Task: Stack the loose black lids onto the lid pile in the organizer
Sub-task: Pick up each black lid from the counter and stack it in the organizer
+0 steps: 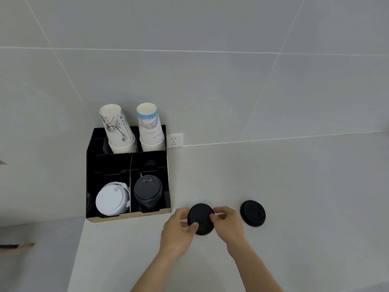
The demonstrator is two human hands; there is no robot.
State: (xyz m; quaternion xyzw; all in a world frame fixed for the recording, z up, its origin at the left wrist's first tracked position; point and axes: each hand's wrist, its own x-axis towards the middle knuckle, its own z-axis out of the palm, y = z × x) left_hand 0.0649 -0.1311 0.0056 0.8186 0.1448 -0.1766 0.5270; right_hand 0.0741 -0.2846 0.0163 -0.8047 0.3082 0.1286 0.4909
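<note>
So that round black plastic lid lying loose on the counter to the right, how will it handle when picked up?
The loose black plastic lid looks thin and small, so probably light. It lies flat on the white counter, unlikely to roll. The shallow rim suggests an edge pinch, as both hands do on the other lid.

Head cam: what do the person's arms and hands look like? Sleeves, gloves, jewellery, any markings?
Both forearms are bare up to the bottom edge of the picture, with no sleeve cuffs in view. The left hand and right hand wear no gloves. No watch, bracelet or ring shows on the visible sides, and there are no straps, cables or markers on either arm. Fingernails look short and unpainted, though the picture is soft.
</note>
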